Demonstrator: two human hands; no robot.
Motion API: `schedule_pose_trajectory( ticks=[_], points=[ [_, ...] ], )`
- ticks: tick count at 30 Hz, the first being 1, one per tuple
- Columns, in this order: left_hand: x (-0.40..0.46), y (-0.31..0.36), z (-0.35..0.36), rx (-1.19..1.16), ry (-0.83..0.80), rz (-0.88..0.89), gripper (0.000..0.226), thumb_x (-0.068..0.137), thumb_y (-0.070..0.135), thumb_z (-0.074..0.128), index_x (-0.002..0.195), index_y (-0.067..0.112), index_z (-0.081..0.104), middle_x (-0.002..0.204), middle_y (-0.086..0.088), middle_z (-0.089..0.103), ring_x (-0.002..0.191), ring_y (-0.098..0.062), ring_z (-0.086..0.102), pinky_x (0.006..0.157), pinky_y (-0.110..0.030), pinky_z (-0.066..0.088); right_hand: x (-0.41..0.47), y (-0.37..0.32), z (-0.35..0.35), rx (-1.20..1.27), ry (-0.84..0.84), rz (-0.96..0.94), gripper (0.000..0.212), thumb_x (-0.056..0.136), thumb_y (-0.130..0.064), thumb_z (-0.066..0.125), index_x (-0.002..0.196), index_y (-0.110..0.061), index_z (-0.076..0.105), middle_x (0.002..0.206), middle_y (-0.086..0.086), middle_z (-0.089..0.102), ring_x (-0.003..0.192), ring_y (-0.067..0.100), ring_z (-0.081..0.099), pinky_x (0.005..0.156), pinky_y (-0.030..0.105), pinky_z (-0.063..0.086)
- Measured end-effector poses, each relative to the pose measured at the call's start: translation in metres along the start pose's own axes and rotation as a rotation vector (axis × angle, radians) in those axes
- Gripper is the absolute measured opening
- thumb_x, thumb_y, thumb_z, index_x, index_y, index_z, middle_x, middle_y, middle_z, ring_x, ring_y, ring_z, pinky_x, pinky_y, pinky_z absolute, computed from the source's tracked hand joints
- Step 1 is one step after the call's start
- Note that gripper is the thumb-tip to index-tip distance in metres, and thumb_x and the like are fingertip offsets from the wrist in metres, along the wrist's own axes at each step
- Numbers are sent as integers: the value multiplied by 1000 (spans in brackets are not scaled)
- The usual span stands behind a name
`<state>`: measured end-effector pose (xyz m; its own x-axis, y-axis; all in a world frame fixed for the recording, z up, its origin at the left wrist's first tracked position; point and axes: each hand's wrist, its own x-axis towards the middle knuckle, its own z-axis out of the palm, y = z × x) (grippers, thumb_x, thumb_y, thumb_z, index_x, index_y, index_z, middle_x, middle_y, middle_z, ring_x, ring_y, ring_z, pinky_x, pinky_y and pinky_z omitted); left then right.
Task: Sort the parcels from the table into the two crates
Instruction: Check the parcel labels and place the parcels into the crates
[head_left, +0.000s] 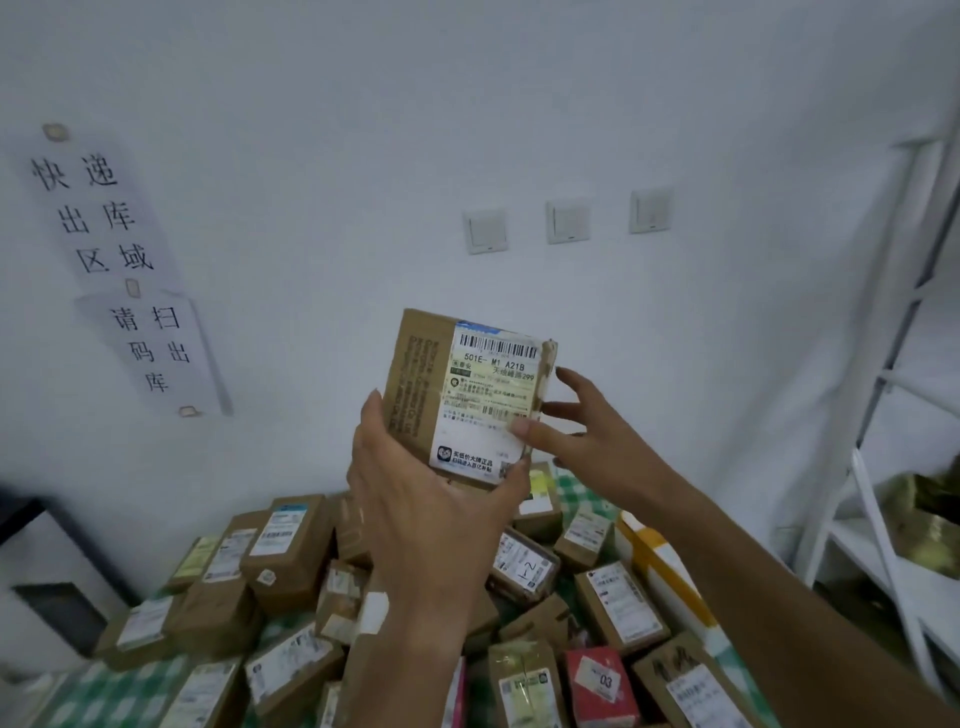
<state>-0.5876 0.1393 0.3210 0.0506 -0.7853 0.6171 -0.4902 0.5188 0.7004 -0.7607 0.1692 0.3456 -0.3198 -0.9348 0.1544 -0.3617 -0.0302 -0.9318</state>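
Note:
A small brown cardboard parcel (423, 384) with a white barcode label is held up in front of the wall, label facing me. My left hand (421, 499) grips its lower left corner, thumb at the bottom right edge. My right hand (582, 423) holds the parcel's right edge, thumb on the label and fingers spread behind. Below lies a heap of several parcels (291, 540) on a table with a green checked cloth (124, 686). No crate is in view.
A red box marked 03 (600, 686) and a white-and-orange parcel (660, 561) lie at the right of the heap. A white shelf frame (883, 519) stands at the right. Paper signs (156, 353) and three wall switches (569, 222) are on the wall.

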Motion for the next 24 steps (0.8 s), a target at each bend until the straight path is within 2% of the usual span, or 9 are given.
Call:
schedule_pose_trajectory(
  ticks=[1, 3, 9, 14, 16, 19, 21, 23, 24],
  points=[
    [2, 1, 0, -9, 4, 4, 131, 54, 64, 91, 155, 35, 13, 147, -4, 45, 134, -24, 42, 102, -56, 53, 1, -1, 1, 13, 0, 14, 138, 36, -97, 68, 155, -44, 21, 124, -22, 56, 122, 6, 59, 104, 45, 53],
    [5, 2, 0, -24, 12, 10, 130, 55, 63, 91, 155, 35, 14, 145, -3, 46, 132, -22, 43, 101, -51, 54, 4, -3, 4, 44, -6, 21, 137, 37, -96, 70, 155, -45, 21, 117, -27, 57, 125, 6, 57, 107, 50, 51],
    [11, 1, 3, -36, 9, 18, 129, 56, 65, 90, 156, 29, 17, 144, -1, 45, 128, -18, 42, 98, -49, 54, 14, 0, 9, 136, 0, 10, 95, 54, -78, 75, 135, -61, 27, 110, -29, 64, 109, -8, 62, 102, 41, 55],
    [13, 3, 4, -36, 14, 32, 125, 60, 63, 91, 155, 25, 20, 144, -1, 44, 127, -12, 37, 100, -44, 53, 18, 3, 11, 174, 8, -26, 113, 55, -76, 75, 151, -53, 20, 120, -21, 61, 118, 6, 62, 104, 44, 54],
    [14, 3, 3, -41, 15, 35, 126, 60, 63, 91, 156, 25, 19, 144, -1, 43, 127, -10, 36, 101, -44, 52, 19, 3, 11, 182, 3, -37, 112, 56, -74, 74, 151, -55, 18, 120, -21, 60, 117, 6, 63, 102, 42, 55],
    [15, 6, 4, -51, 12, 44, 125, 61, 65, 89, 156, 25, 18, 145, -4, 43, 130, -14, 37, 99, -43, 54, 20, 0, 9, 174, -6, -41, 80, 59, -70, 76, 122, -78, 28, 112, -28, 65, 106, -3, 68, 83, 25, 61],
    [15, 8, 4, -51, 12, 55, 124, 64, 68, 86, 157, 24, 17, 147, -6, 42, 131, -14, 37, 97, -45, 56, 20, -3, 6, 156, -16, -60, 77, 61, -66, 79, 113, -86, 27, 114, -28, 66, 107, -6, 67, 78, 21, 60],
    [15, 9, 5, -60, 3, 70, 124, 64, 67, 87, 157, 23, 17, 148, -6, 41, 133, -18, 39, 98, -46, 56, 20, -5, 4, 159, -5, -89, 89, 61, -64, 81, 129, -76, 26, 122, -19, 65, 111, -1, 67, 84, 27, 61],
    [15, 8, 4, -81, -8, 82, 125, 63, 66, 87, 157, 23, 18, 148, -5, 41, 133, -17, 39, 101, -39, 53, 20, -5, 2, 177, -4, -101, 95, 61, -62, 81, 138, -68, 25, 124, -15, 65, 111, 1, 68, 86, 29, 61]
  ],
)
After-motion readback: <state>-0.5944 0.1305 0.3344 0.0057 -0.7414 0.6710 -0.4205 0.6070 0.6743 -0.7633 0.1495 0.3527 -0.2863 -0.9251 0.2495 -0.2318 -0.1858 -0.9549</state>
